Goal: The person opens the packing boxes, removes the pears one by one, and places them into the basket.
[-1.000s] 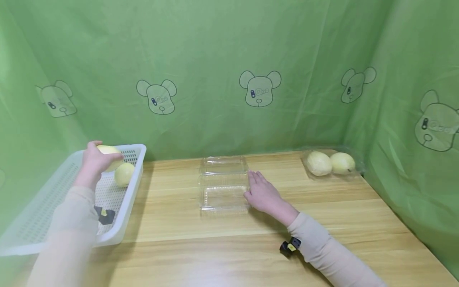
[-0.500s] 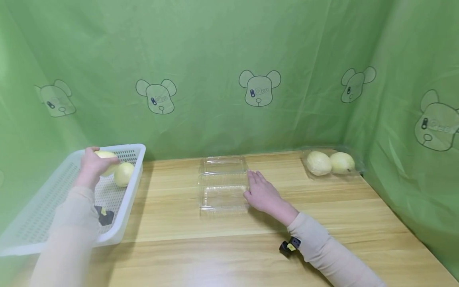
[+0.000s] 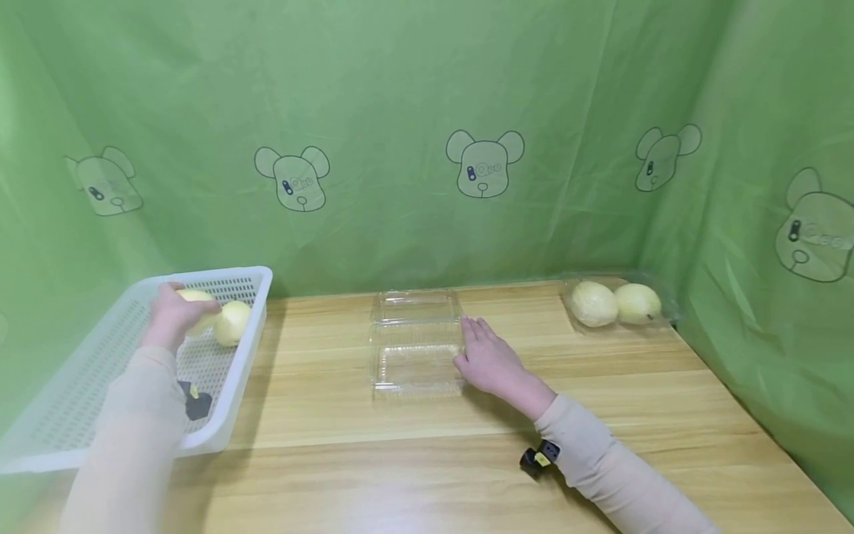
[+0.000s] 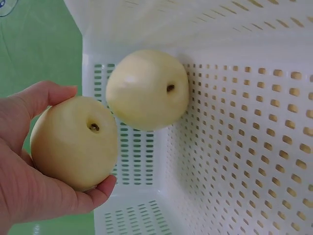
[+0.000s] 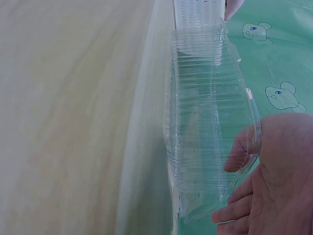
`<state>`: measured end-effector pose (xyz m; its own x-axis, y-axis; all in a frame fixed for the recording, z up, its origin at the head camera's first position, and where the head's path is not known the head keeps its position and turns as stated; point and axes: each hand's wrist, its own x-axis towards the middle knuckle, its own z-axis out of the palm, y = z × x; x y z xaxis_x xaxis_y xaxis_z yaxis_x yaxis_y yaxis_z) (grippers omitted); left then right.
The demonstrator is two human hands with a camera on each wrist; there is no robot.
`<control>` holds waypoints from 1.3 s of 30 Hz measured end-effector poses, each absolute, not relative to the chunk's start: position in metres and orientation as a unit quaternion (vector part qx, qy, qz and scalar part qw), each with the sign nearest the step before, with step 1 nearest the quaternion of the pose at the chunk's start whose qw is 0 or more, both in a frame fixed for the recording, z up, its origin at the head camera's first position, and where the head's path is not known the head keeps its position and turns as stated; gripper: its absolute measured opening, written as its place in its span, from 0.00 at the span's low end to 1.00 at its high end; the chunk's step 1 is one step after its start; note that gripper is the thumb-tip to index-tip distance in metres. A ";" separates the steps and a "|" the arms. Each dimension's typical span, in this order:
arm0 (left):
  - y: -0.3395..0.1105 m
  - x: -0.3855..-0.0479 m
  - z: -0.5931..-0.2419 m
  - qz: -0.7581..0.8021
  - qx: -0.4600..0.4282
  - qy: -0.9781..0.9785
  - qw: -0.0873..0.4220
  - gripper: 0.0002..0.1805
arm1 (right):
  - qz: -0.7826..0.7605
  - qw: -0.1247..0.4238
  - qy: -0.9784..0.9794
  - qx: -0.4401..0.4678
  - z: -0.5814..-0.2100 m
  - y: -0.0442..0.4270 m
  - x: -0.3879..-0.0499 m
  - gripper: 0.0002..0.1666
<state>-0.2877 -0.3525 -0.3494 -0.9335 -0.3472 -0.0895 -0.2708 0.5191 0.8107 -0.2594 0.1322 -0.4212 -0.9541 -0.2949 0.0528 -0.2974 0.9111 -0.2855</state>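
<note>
In the left wrist view, my left hand point(image 4: 34, 181) grips a pale yellow pear point(image 4: 76, 144), thumb and fingers on opposite sides. It is over the far end of the white perforated basket point(image 3: 230, 400), beside a second pear point(image 3: 233, 323) lying in the basket. My right hand point(image 3: 491, 357) rests at the right edge of a clear plastic clamshell box point(image 3: 416, 367), its fingers straight. The lid point(image 3: 416, 305) lies open toward the back. The right wrist view shows the thumb point(image 5: 239, 152) through the clear wall and the other fingers outside it.
Two pears point(image 3: 594, 304) sit side by side in another clear plastic box point(image 3: 617, 325) at the back right of the wooden table point(image 3: 347, 475). A green curtain point(image 3: 387, 89) encloses the back and sides.
My left hand has sunk slightly lower and a little left with the pear, deeper into the basket. The right hand and the clamshell box have stayed put.
</note>
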 end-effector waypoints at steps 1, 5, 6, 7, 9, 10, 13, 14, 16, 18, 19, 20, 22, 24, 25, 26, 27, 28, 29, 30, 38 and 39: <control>-0.353 -0.287 -0.350 -0.456 0.176 -0.872 0.039 0.54 | 0.147 0.004 -0.977 0.151 -0.421 0.132 -0.259 0.43; -0.356 -0.287 -0.355 -0.448 0.172 -0.877 0.035 0.54 | 0.150 0.001 -0.977 0.151 -0.421 0.132 -0.259 0.43; -0.357 -0.286 -0.355 -0.445 0.172 -0.878 0.034 0.54 | 0.150 0.001 -0.977 0.151 -0.420 0.132 -0.259 0.43; -0.358 -0.286 -0.356 -0.443 0.173 -0.879 0.032 0.53 | 0.150 0.001 -0.977 0.151 -0.420 0.132 -0.259 0.43; -0.360 -0.285 -0.357 -0.440 0.175 -0.881 0.024 0.54 | 0.150 -0.001 -0.977 0.151 -0.420 0.132 -0.259 0.43; -0.361 -0.284 -0.358 -0.440 0.176 -0.881 0.019 0.54 | 0.150 -0.001 -0.977 0.150 -0.420 0.132 -0.259 0.43; -0.364 -0.284 -0.359 -0.447 0.178 -0.877 0.003 0.54 | 0.152 -0.004 -0.977 0.151 -0.421 0.132 -0.259 0.43; -0.365 -0.284 -0.360 -0.449 0.178 -0.875 -0.002 0.55 | 0.152 -0.003 -0.976 0.153 -0.421 0.131 -0.259 0.43; -0.367 -0.284 -0.361 -0.450 0.179 -0.875 -0.008 0.55 | 0.152 -0.002 -0.976 0.155 -0.421 0.131 -0.259 0.43; -0.368 -0.283 -0.361 -0.447 0.180 -0.876 -0.009 0.55 | 0.150 0.001 -0.976 0.159 -0.421 0.131 -0.259 0.43; -0.368 -0.283 -0.361 -0.444 0.181 -0.878 -0.009 0.55 | 0.150 0.002 -0.976 0.159 -0.421 0.131 -0.259 0.43; -0.368 -0.282 -0.362 -0.440 0.181 -0.879 -0.009 0.55 | 0.149 0.004 -0.976 0.160 -0.421 0.131 -0.259 0.43; -0.369 -0.281 -0.362 -0.433 0.182 -0.883 -0.011 0.54 | 0.149 0.004 -0.976 0.160 -0.421 0.131 -0.259 0.43; -0.369 -0.281 -0.362 -0.428 0.182 -0.885 -0.014 0.54 | 0.148 0.003 -0.976 0.160 -0.421 0.131 -0.259 0.43; -0.370 -0.281 -0.362 -0.425 0.181 -0.886 -0.016 0.54 | 0.148 0.003 -0.976 0.160 -0.421 0.131 -0.259 0.43; -0.370 -0.281 -0.363 -0.424 0.180 -0.887 -0.019 0.54 | 0.148 0.002 -0.976 0.160 -0.422 0.132 -0.259 0.43; -0.371 -0.282 -0.363 -0.422 0.180 -0.888 -0.022 0.55 | 0.148 0.001 -0.976 0.159 -0.422 0.132 -0.259 0.43; -0.372 -0.282 -0.364 -0.420 0.179 -0.889 -0.025 0.56 | 0.149 0.001 -0.976 0.158 -0.422 0.132 -0.259 0.43; -0.373 -0.283 -0.364 -0.420 0.177 -0.890 -0.028 0.56 | 0.149 0.001 -0.976 0.158 -0.422 0.132 -0.259 0.43; -0.374 -0.284 -0.365 -0.418 0.176 -0.891 -0.030 0.57 | 0.149 0.001 -0.976 0.158 -0.422 0.132 -0.258 0.43; -0.382 -0.285 -0.369 -0.402 0.157 -0.900 -0.063 0.58 | 0.151 -0.001 -0.976 0.155 -0.422 0.131 -0.259 0.43; -0.383 -0.285 -0.369 -0.395 0.153 -0.904 -0.066 0.58 | 0.150 0.000 -0.976 0.155 -0.422 0.131 -0.260 0.43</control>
<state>-0.2850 -0.3829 -0.3690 -0.9447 -0.2235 -0.2401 -0.3280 0.6420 0.6930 -0.2597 0.1313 -0.4215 -0.9520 -0.3024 0.0469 -0.3025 0.9068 -0.2937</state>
